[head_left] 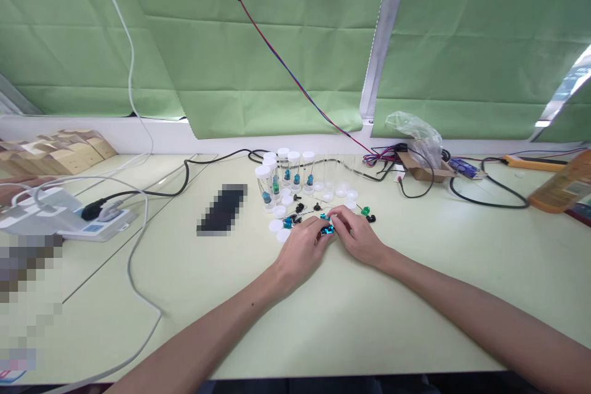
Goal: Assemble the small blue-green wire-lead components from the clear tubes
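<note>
My left hand (pixel 301 247) is closed, its thumb and fingers around a small shiny blue part (pixel 327 230). Beside it, almost touching, my right hand (pixel 359 235) has its fingertips pinched together; whatever is between them is hidden. A teal piece (pixel 324 217) shows just beyond the fingertips. Past the hands stand several clear tubes with white caps (pixel 308 155), holding small blue or green pieces. Loose white caps (pixel 284 235), black parts (pixel 317 207), a blue piece (pixel 288 222) and a green piece (pixel 366 211) lie around the hands.
A dark pixelated rectangle (pixel 222 209) lies to the left. Power strips (pixel 99 225) with a white cable (pixel 146 209) are further left, near wooden blocks (pixel 69 151) and another person's hand (pixel 21 188). At right are a cardboard box (pixel 427 169), black cables and an orange bottle (pixel 563 183).
</note>
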Tool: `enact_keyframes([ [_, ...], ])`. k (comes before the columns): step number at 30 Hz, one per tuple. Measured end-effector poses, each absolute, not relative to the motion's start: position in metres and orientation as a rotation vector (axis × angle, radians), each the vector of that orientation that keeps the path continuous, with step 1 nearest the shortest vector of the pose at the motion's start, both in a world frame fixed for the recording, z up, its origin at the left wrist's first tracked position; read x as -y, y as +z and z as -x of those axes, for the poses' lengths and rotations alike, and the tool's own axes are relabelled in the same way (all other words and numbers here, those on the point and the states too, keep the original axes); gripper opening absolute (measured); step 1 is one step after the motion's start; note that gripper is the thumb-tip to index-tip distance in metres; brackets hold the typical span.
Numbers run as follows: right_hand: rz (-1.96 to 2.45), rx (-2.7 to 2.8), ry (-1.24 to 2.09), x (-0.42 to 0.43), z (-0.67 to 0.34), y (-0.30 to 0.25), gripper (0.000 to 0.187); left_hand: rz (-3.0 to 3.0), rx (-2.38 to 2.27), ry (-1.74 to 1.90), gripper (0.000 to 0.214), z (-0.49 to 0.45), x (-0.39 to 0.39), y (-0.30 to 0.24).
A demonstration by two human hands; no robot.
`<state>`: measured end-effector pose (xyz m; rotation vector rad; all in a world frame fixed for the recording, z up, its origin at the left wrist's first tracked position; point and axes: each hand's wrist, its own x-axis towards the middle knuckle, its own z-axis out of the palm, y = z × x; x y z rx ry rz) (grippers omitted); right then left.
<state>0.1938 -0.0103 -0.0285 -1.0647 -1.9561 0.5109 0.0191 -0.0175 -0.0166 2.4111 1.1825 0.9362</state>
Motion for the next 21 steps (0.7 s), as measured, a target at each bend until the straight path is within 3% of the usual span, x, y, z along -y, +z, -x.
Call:
enact_keyframes([
  [21, 1.062, 1.958, 0.509, 0.01, -0.1937, -0.0287, 0.018, -2.4, -1.178, 0.934, 0.019, -0.0201, 0.0171, -0.0169],
])
